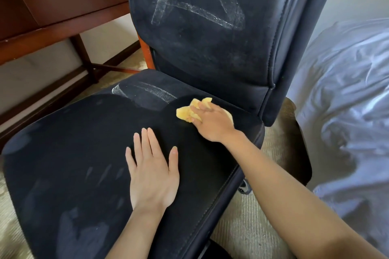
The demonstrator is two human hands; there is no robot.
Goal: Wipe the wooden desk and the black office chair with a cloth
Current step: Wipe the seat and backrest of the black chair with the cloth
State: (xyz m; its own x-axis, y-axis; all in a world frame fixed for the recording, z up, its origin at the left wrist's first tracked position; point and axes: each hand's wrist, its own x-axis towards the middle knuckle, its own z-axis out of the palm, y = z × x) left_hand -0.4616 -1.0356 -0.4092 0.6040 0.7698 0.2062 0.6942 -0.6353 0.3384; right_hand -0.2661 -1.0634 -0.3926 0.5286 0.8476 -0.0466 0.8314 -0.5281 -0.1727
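On chair seat [84, 153]: right hand [212, 122] fingers press yellow cloth [185, 112]; left hand [152, 172] flat, fingers straight.

The black chair seat [88, 153] bears a yellow cloth [186, 112] and white smears [143, 90].

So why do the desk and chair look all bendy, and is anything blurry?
Head view: the wide lens bows the desk and chair edges; daylight from the right brightens the bed sheet almost white; the right hand on the cloth looks slightly soft, the left hand sharp.
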